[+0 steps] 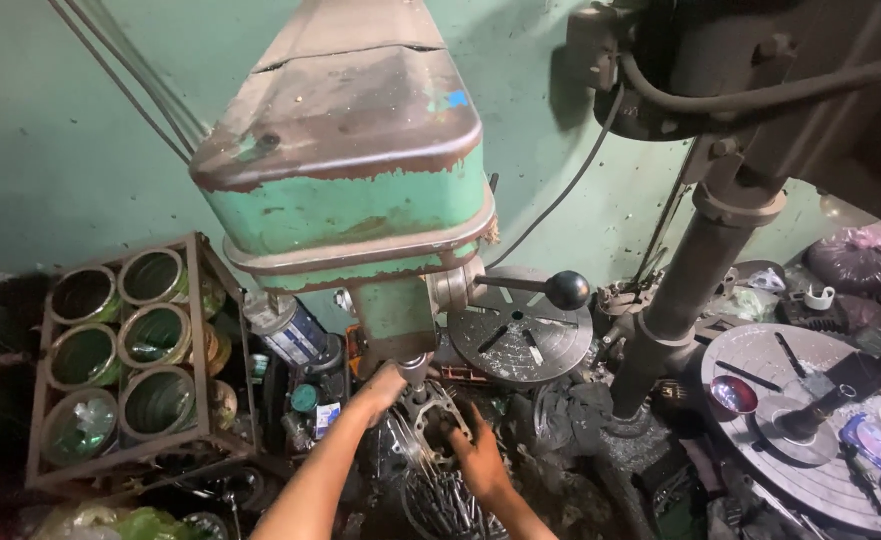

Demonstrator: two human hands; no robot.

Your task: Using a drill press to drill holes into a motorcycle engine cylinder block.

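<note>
At the far left, a rusty metal rack [201,330] is seen against the green wall, with six open tins [156,335] laid on their sides in it. Just right of the rack, a clear bottle [286,325] is stood among small clutter. Above, the worn green head of a drill press [351,190] is hung over the work, and its spindle [414,368] is pointed down.

The left hand [383,388] is laid just beside the spindle, on the upper left edge of a grey metal casting [431,415]; its fingers are bent onto the part, though how tightly cannot be told. The casting is kept directly under the spindle, between both hands. The right hand [479,455] is set on the casting's lower right side, fingers curled around it.

Further right, a black-knobbed lever [566,290] is shown in front of a round slotted table [521,335]. A grey column [686,290] is stood beyond, and a second round table [811,420] with small dishes is seen at the far right.
</note>
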